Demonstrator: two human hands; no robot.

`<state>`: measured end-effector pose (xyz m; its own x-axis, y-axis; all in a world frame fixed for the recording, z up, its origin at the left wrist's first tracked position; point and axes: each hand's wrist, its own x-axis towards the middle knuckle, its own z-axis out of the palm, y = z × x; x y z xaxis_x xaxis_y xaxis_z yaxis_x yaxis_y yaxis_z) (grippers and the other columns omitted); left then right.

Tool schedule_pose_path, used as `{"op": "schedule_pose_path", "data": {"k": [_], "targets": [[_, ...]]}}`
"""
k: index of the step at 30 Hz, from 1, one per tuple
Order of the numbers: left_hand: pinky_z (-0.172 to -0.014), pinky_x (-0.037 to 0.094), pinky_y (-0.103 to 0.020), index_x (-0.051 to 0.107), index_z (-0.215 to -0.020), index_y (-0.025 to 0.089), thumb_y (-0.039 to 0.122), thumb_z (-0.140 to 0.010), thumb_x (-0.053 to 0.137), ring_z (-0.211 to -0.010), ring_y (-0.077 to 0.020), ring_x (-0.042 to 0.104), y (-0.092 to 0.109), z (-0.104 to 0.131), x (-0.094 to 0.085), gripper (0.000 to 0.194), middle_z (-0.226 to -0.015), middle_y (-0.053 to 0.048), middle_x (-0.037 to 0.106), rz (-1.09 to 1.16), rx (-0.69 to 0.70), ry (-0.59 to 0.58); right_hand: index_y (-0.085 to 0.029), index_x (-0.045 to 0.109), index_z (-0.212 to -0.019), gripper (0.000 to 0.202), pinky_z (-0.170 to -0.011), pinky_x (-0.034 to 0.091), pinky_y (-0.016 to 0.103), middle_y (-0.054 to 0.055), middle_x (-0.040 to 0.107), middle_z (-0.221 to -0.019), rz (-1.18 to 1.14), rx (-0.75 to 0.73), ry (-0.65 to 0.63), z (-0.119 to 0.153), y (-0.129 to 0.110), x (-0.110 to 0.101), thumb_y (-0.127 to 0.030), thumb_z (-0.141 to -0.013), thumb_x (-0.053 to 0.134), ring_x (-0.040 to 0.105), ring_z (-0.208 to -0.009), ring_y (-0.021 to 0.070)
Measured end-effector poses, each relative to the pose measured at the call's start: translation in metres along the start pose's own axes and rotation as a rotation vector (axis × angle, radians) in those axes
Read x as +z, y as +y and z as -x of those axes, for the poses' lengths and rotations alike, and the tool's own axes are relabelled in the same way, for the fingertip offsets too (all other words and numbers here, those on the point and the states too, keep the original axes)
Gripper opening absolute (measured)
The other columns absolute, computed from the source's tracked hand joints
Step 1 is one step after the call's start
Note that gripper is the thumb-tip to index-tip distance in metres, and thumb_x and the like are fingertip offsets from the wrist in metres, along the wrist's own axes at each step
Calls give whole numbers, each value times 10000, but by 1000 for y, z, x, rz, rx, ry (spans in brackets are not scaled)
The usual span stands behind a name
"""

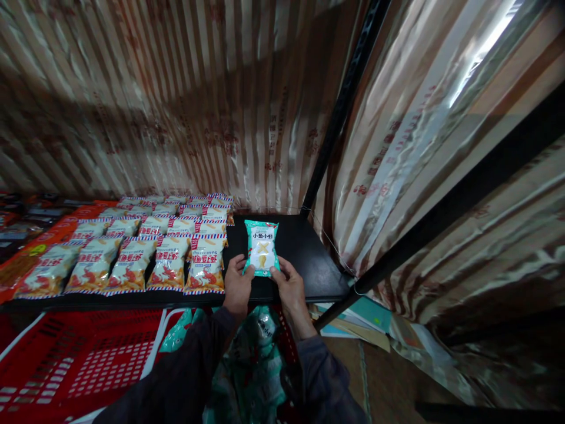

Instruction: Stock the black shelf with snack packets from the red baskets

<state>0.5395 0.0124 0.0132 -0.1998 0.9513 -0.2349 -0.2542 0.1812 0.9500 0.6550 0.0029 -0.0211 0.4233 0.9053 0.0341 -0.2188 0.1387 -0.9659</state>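
A teal and white snack bag [262,247] is held by its lower corners between both my hands, over the black shelf [322,259]. My left hand [239,285] grips the left corner, thumb in front. My right hand [289,290] has the right corner in the same way. Left of the bag stand rows of white and orange snack bags [206,263] with red lettering and striped edges. Below my forearms, more teal bags [265,377] lie in a red basket, partly hidden by my sleeves.
An empty-looking red basket [88,353] with white handles sits below the shelf at left. Orange packets [62,227] lie at the far left. Black posts [339,106] and striped sheeting [198,106] border the shelf. Papers [366,315] are stacked lower right.
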Motion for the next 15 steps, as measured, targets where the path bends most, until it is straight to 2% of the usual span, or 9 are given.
{"op": "schedule_pose_path", "data": {"k": [4,7,11,13,15], "targets": [[-761,530,-291,446,-1198,133,61,-758,546,-950,-171,609,13,2,2,457,-1245,-185,504,28,-5,-56,-198,610,-946,362,-736,511,322,26,677,-865,7,-55,6,-8,-8,2,-294,-613,713,637,-797,184],[-845,493,-289,467,-1212,166,66,-721,576,-1045,-191,583,19,-4,8,514,-1259,-145,528,-4,94,-76,-201,578,-919,351,-714,503,316,17,662,-822,7,-93,10,-20,-18,12,-290,-606,711,627,-770,179],[-944,414,-301,515,-1186,180,99,-677,602,-1137,-223,530,21,-20,24,523,-1224,-107,575,-130,250,-7,-200,552,-895,363,-686,494,312,5,644,-780,0,-120,14,-45,-24,28,-291,-579,707,609,-734,172],[-977,378,-323,525,-1165,177,109,-671,588,-1187,-238,487,22,-31,34,504,-1241,-116,559,-189,259,28,-200,548,-883,358,-683,488,309,1,640,-767,23,-130,26,-61,-21,35,-307,-573,691,603,-721,167],[-1025,319,-361,507,-1170,174,111,-681,556,-1265,-253,404,23,-45,43,496,-1300,-135,504,-219,254,4,-201,549,-867,340,-672,481,302,-6,634,-744,83,-143,50,-77,-16,41,-323,-571,666,596,-696,161]]}}
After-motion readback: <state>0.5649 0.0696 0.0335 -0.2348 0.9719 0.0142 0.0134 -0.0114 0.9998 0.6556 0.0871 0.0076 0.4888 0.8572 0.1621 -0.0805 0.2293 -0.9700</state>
